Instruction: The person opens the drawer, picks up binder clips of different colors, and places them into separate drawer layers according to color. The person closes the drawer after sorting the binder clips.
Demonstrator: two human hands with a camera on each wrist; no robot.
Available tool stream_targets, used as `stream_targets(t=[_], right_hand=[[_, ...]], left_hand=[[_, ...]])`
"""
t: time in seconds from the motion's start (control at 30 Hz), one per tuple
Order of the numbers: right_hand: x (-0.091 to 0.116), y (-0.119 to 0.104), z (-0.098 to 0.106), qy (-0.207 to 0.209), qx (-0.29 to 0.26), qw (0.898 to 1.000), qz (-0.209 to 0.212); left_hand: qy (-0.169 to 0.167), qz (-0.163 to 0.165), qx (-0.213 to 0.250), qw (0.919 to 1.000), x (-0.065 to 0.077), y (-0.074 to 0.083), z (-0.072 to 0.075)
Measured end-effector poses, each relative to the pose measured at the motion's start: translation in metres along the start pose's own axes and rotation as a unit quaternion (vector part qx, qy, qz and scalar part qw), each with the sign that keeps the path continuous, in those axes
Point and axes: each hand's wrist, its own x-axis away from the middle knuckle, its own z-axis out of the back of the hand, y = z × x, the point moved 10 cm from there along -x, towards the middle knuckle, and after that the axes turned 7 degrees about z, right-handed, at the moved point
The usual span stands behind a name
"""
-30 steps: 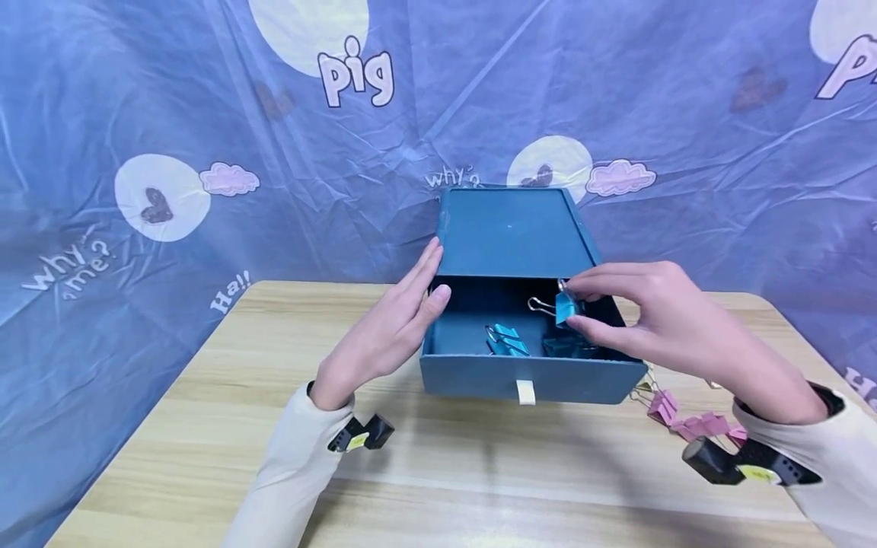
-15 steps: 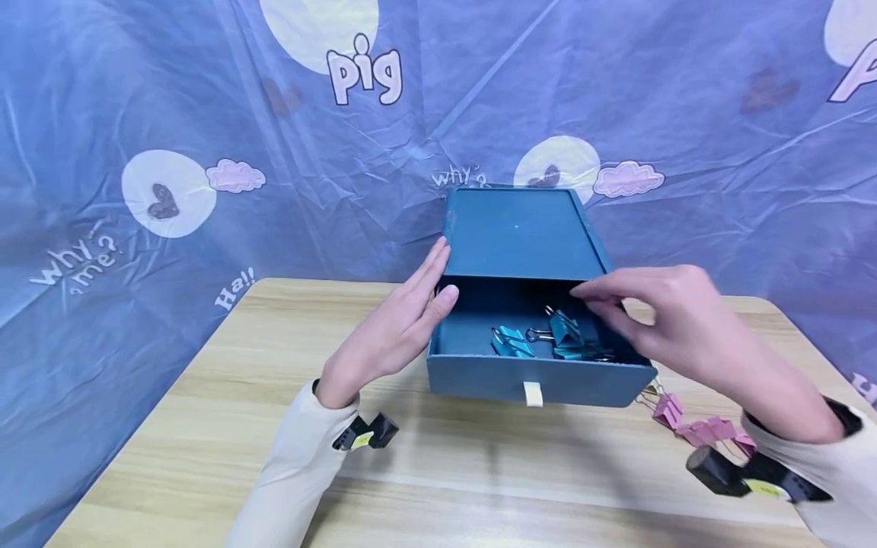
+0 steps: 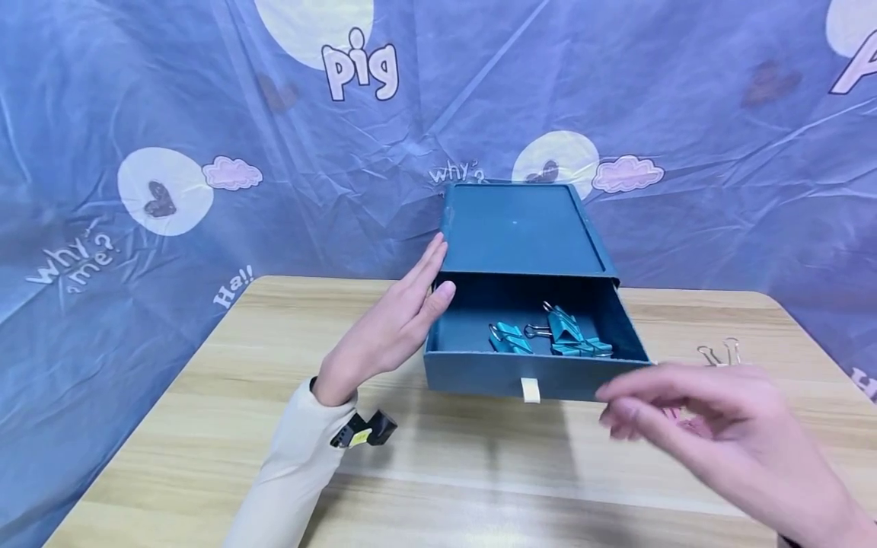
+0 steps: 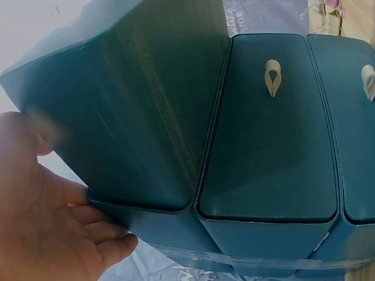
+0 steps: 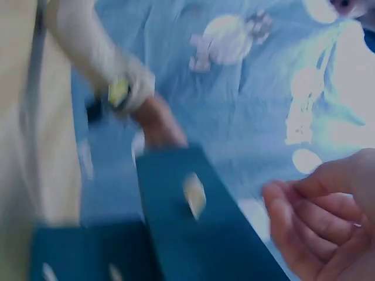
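Observation:
The top drawer (image 3: 473,371) of a dark teal drawer unit (image 3: 521,232) is pulled out. Inside it lie several teal binder clips (image 3: 566,327), bunched to the right, and another teal binder clip (image 3: 510,339) left of them. My left hand (image 3: 387,331) rests along the unit's left side, fingers stretched out; in the left wrist view, those fingers (image 4: 88,228) touch the side by the pulled-out drawer. My right hand (image 3: 733,441) is before the drawer's right front corner, blurred, fingers loosely bent and nothing in them. Pink binder clips (image 3: 688,421) are mostly hidden behind it.
Wire handles (image 3: 719,353) of another clip show on the wooden table (image 3: 205,426), right of the unit. Two lower drawers with pale pull loops (image 4: 272,79) sit shut under the top one. A blue printed cloth (image 3: 342,183) hangs behind the table.
My right hand let go of a teal binder clip, which dropped onto the others in the drawer. That hand then moved out, right and toward me. My left hand stays at the unit's side.

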Motion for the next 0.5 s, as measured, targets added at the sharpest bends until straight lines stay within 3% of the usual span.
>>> stream_targets(t=[0.03, 0.17, 0.23, 0.3, 0.37, 0.5], right_hand=[[0.002, 0.000, -0.009, -0.022, 0.015, 1.000, -0.013], [0.003, 0.009, -0.046, -0.096, -0.047, 0.989, -0.098], [0.003, 0.014, -0.066, -0.127, -0.139, 0.973, -0.133], [0.006, 0.019, -0.087, -0.148, -0.255, 0.939, -0.175], [0.010, 0.022, -0.103, -0.159, -0.357, 0.898, -0.201], [0.012, 0.030, -0.121, -0.134, -0.483, 0.833, -0.234]], left_hand=[[0.000, -0.001, 0.000, 1.0000, 0.000, 0.000, 0.000], [0.002, -0.001, 0.002, 1.0000, 0.000, 0.000, 0.001], [0.002, 0.001, 0.001, 1.0000, 0.001, -0.001, 0.001], [0.000, 0.002, 0.000, 1.0000, 0.002, -0.001, 0.000], [-0.001, 0.001, 0.002, 1.0000, 0.002, -0.001, 0.000], [0.002, -0.004, 0.002, 1.0000, 0.001, 0.000, 0.000]])
